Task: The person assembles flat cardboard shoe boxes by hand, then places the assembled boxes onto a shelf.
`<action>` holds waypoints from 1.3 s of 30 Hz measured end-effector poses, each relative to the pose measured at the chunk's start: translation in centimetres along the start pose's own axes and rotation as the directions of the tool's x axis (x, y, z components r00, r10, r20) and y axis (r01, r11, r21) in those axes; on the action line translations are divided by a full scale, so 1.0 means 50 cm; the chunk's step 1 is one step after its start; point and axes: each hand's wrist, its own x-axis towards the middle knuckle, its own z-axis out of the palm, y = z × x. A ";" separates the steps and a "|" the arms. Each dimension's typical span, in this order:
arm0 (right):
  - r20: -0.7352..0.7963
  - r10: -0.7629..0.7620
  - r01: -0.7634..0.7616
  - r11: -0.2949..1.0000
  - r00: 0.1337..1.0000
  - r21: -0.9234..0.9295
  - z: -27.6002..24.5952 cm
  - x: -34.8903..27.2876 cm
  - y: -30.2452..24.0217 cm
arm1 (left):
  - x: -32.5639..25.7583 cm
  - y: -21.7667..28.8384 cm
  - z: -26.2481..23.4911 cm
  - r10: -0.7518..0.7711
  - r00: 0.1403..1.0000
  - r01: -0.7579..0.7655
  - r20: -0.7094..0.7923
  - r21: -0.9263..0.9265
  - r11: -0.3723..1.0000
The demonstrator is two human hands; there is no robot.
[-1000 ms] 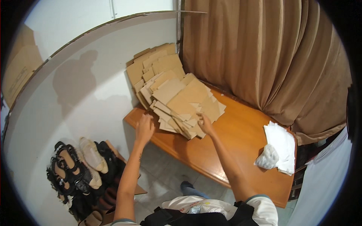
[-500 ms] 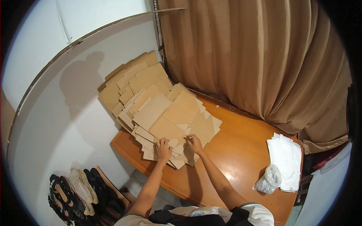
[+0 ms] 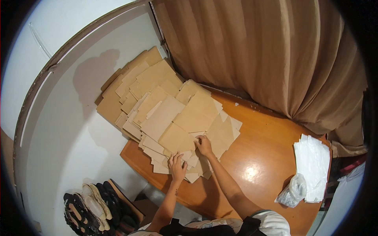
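Note:
A broad overlapping pile of flat brown cardboard pieces (image 3: 161, 114) covers the left part of the wooden table and leans up against the wall. Near its front edge, my left hand (image 3: 178, 167) rests on the pieces with its fingers spread. Farther up and to the right, the fingertips of my right hand (image 3: 203, 146) pinch the near edge of a flat cardboard piece (image 3: 176, 137) lying on top. Smaller cardboard flaps stick out between and below both hands. My fingers partly cover the edges they touch.
At the table's (image 3: 256, 157) right end lie a stack of white sheets (image 3: 313, 165) and a clear plastic bag (image 3: 292, 191) with unclear contents. A brown curtain (image 3: 236, 47) hangs behind. Several pairs of shoes (image 3: 94, 204) stand at the lower left, beside the wall (image 3: 51, 137).
The view has shifted, so the table and pile sit farther right. My left hand's fingers have spread out on the pile. My right hand remains at the cardboard, slightly farther up its edge.

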 end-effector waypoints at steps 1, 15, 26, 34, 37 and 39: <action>-0.046 -0.058 0.056 0.998 0.997 -0.041 -0.009 -0.004 -0.005 | 0.004 0.007 -0.002 -0.037 0.999 0.036 -0.023 -0.027 0.999; 0.353 -0.018 -0.204 0.787 0.935 0.582 -0.216 -0.380 -0.155 | -0.164 0.106 -0.114 0.125 0.987 -0.132 -0.096 -0.069 0.989; 0.407 -0.026 -0.096 0.956 0.913 0.277 -0.383 -0.663 -0.202 | -0.362 0.203 -0.092 0.049 0.973 -0.157 -0.225 -0.491 0.857; -0.058 0.486 -0.470 0.799 0.872 -0.376 -0.616 -0.835 0.055 | -0.458 0.261 -0.036 -0.062 0.937 0.155 0.344 -0.250 0.956; -0.168 0.368 -0.402 0.871 0.914 -0.280 -0.642 -0.866 0.126 | -0.452 0.310 -0.019 -0.042 0.997 0.074 0.065 -0.632 0.771; -0.136 0.326 -0.349 0.913 0.935 -0.212 -0.660 -0.860 0.153 | -0.458 0.335 -0.019 -0.018 0.985 0.119 0.171 -0.600 0.791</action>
